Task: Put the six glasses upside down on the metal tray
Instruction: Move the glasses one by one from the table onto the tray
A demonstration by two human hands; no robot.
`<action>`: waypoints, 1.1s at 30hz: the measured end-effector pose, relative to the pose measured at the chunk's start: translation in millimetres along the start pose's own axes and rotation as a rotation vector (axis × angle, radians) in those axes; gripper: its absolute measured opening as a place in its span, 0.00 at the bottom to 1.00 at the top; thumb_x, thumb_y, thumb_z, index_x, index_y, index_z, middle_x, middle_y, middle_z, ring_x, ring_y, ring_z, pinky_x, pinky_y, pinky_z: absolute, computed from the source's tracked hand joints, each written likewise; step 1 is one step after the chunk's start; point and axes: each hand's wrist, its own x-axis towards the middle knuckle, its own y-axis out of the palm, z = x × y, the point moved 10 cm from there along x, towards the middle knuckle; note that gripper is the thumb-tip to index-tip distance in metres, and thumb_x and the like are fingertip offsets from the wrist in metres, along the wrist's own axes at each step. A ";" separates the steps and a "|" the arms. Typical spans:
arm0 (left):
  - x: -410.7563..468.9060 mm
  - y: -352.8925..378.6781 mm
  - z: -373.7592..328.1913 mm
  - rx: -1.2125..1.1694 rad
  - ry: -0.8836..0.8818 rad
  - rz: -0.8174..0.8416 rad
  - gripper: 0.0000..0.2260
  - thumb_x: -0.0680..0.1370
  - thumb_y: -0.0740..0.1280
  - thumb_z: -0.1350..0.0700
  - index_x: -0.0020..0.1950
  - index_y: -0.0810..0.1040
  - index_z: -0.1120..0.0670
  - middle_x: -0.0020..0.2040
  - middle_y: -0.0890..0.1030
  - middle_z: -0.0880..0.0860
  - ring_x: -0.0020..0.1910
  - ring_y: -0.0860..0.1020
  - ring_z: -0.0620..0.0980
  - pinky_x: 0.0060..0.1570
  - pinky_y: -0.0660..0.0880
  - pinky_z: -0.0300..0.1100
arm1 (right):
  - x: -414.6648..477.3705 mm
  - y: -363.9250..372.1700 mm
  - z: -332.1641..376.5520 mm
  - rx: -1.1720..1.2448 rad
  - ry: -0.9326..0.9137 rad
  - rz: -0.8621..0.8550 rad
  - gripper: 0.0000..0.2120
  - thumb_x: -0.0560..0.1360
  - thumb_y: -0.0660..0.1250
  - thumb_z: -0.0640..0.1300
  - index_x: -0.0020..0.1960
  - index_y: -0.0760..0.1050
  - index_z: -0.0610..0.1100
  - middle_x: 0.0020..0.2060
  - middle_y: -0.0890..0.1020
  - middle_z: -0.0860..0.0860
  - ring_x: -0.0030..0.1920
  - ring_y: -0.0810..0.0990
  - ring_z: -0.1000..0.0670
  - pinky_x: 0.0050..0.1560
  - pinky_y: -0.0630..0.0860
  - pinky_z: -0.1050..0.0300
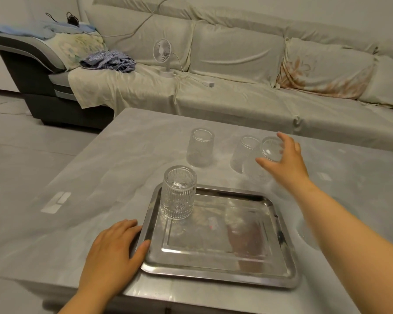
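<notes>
Gripping a tilted ribbed glass (pixel 269 152) w/ right hand (pixel 286 159), over desk (pixel 100 200) beyond metal tray (pixel 216 270). Bracing tray edge w/ flat, open left hand (pixel 114 248). Needing full inversion, rim down flat, beside inverted glass (pixel 178 192) at tray's far-left corner.

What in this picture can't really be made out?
- Head view: the remaining glasses; only four show, the task names six.
- The glass in the right hand is motion-blurred, so the grip is unclear.
- The glass behind it is partly covered and faint.
- The left hand covers part of the metal tray's rim.
- The table's near edge is cut off by the frame.
</notes>
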 end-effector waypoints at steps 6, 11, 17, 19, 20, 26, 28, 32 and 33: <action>-2.1 -2.7 -2.7 -0.001 0.012 0.001 0.18 0.74 0.61 0.45 0.62 0.73 0.49 0.65 0.74 0.49 0.65 0.70 0.49 0.66 0.64 0.48 | -44.4 41.4 30.2 0.081 -0.070 0.308 0.38 0.66 0.73 0.44 0.69 0.57 0.48 0.68 0.64 0.45 0.63 0.68 0.47 0.57 0.66 0.57; -1.5 -1.5 -1.6 0.000 0.002 0.012 0.19 0.74 0.60 0.45 0.62 0.72 0.50 0.66 0.73 0.50 0.65 0.69 0.50 0.67 0.64 0.48 | -66.1 73.1 34.5 0.059 -0.065 0.388 0.39 0.65 0.73 0.45 0.70 0.55 0.48 0.69 0.62 0.45 0.65 0.67 0.45 0.64 0.67 0.51; -0.3 -1.8 -1.7 -0.002 0.004 0.010 0.18 0.74 0.61 0.45 0.62 0.73 0.50 0.66 0.73 0.50 0.65 0.69 0.50 0.66 0.64 0.48 | -70.9 92.4 30.4 0.025 -0.058 0.415 0.38 0.66 0.72 0.45 0.70 0.55 0.48 0.69 0.62 0.45 0.67 0.65 0.45 0.67 0.65 0.49; 0.1 -1.3 -1.6 0.000 0.001 0.013 0.18 0.74 0.61 0.46 0.61 0.73 0.50 0.65 0.74 0.50 0.65 0.70 0.50 0.66 0.64 0.49 | -71.2 93.9 29.0 0.021 -0.063 0.415 0.38 0.67 0.72 0.45 0.70 0.55 0.48 0.70 0.61 0.46 0.68 0.64 0.46 0.69 0.64 0.49; 0.2 -1.5 -1.6 -0.001 -0.001 0.011 0.18 0.74 0.61 0.46 0.61 0.73 0.51 0.65 0.74 0.51 0.65 0.70 0.51 0.66 0.64 0.50 | -71.2 94.3 27.8 0.023 -0.064 0.418 0.38 0.67 0.72 0.46 0.70 0.55 0.48 0.70 0.60 0.46 0.69 0.63 0.46 0.69 0.63 0.49; -1.0 -3.2 -2.6 0.004 -0.011 0.013 0.18 0.73 0.63 0.47 0.61 0.74 0.52 0.65 0.75 0.52 0.64 0.71 0.52 0.65 0.65 0.51 | -63.3 69.3 15.3 0.057 -0.016 0.368 0.36 0.67 0.71 0.52 0.69 0.58 0.47 0.68 0.64 0.46 0.67 0.65 0.46 0.66 0.64 0.49; -2.0 -5.2 -4.7 0.005 -0.012 0.009 0.18 0.73 0.63 0.48 0.60 0.74 0.53 0.64 0.75 0.53 0.64 0.71 0.53 0.65 0.66 0.52 | -57.7 47.7 4.4 0.030 0.022 0.278 0.33 0.67 0.70 0.52 0.68 0.60 0.47 0.67 0.67 0.46 0.64 0.68 0.46 0.62 0.67 0.49; -3.9 -5.4 -6.6 0.001 -0.021 0.022 0.18 0.74 0.62 0.47 0.61 0.73 0.53 0.65 0.75 0.53 0.64 0.71 0.53 0.65 0.65 0.52 | -52.7 -1.2 -24.5 -0.120 0.109 0.090 0.27 0.69 0.69 0.49 0.65 0.65 0.45 0.64 0.71 0.44 0.64 0.68 0.43 0.61 0.66 0.49; -4.5 -5.3 -6.8 0.000 -0.023 0.024 0.18 0.74 0.62 0.47 0.61 0.73 0.53 0.65 0.74 0.54 0.64 0.71 0.53 0.65 0.66 0.52 | -53.3 -15.2 -30.2 -0.216 0.109 0.030 0.26 0.69 0.69 0.49 0.64 0.67 0.45 0.64 0.71 0.44 0.65 0.65 0.42 0.64 0.62 0.49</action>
